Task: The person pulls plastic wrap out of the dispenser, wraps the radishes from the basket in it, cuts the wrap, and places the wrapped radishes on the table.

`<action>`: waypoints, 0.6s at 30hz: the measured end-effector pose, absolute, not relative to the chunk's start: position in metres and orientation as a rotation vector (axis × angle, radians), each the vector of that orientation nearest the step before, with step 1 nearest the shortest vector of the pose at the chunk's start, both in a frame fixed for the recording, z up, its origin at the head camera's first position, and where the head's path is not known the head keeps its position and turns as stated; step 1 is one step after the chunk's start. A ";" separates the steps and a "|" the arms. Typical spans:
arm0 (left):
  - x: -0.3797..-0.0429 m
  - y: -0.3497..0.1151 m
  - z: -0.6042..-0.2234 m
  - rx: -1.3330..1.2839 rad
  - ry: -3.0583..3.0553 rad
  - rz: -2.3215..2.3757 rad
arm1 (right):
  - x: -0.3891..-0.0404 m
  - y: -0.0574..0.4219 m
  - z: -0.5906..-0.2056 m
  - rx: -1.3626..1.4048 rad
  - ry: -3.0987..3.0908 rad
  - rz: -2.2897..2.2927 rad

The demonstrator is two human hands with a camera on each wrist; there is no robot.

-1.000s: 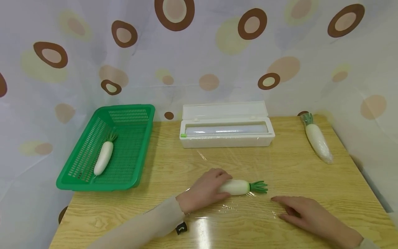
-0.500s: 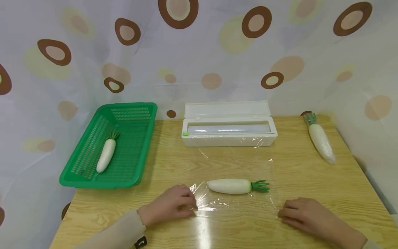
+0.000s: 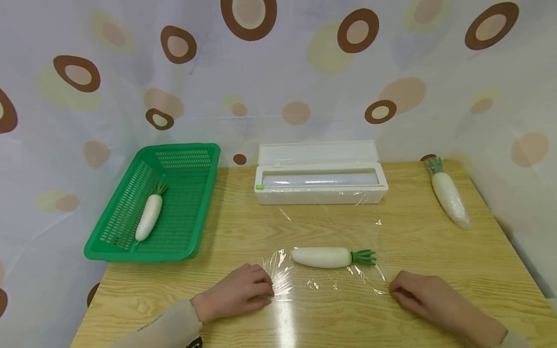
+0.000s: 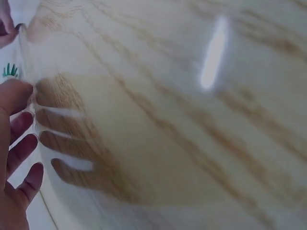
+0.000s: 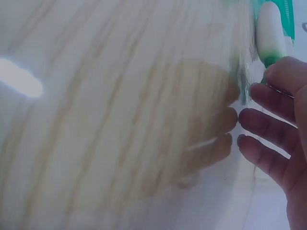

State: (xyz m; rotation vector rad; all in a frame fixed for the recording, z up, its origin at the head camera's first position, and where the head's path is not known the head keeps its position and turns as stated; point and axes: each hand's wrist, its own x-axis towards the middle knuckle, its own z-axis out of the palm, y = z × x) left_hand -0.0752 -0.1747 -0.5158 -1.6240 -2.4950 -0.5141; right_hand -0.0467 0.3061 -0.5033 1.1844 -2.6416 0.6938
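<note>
A white radish (image 3: 322,257) with green leaf stubs lies crosswise on a sheet of clear plastic wrap (image 3: 330,286), which runs toward me from a white dispenser box (image 3: 322,197). Bright creases fan out from the near left corner of the wrap, where my left hand (image 3: 237,292) pinches it. Opposite, my right hand (image 3: 441,302) pinches the near right corner between thumb and index finger. In the right wrist view, the other fingers (image 5: 261,129) of that hand are spread beside the wrap's edge. The left wrist view shows the left fingertips (image 4: 29,143) close over the glossy tabletop.
A green basket (image 3: 204,212) at left holds another white radish (image 3: 149,217). A wrapped radish (image 3: 450,198) lies at the far right of the wooden table (image 3: 235,227). The dispenser's lid (image 3: 317,153) stands up against the patterned curtain (image 3: 261,72).
My left hand has left the radish and moved left to the wrap's near left corner. The right hand has closed on the right corner. More creases show in the wrap.
</note>
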 end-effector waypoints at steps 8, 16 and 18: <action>-0.074 -0.178 -0.513 -1.656 -2.482 -0.535 | -0.051 0.311 -0.506 1.309 -2.583 0.682; -0.076 -0.184 -0.515 -1.669 -2.427 -0.612 | -0.052 0.309 -0.510 1.331 -2.529 0.588; -0.077 -0.183 -0.515 -1.656 -2.403 -0.654 | -0.051 0.307 -0.508 1.296 -2.564 0.586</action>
